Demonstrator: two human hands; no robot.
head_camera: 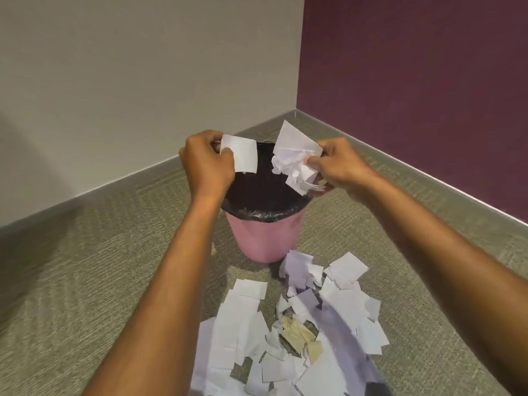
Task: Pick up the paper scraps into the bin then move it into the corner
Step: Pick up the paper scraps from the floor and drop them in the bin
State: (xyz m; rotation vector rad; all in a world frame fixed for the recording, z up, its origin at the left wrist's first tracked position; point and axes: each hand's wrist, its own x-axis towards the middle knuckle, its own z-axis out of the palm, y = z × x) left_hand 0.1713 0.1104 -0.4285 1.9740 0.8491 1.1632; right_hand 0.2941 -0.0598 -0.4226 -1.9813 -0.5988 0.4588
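A pink bin (264,238) lined with a black bag stands upright on the carpet in the middle of the view. My left hand (207,164) is above its left rim, pinching a flat white paper scrap (243,154). My right hand (341,165) is above the right rim, gripping a crumpled bunch of white paper scraps (294,158). Both bunches hang over the bin's opening. A heap of white and a few tan paper scraps (297,332) lies on the floor in front of the bin, nearer to me.
The room corner (295,111) lies behind the bin, where a beige wall on the left meets a dark purple wall on the right. Grey-green carpet (85,281) covers the floor around the bin and heap.
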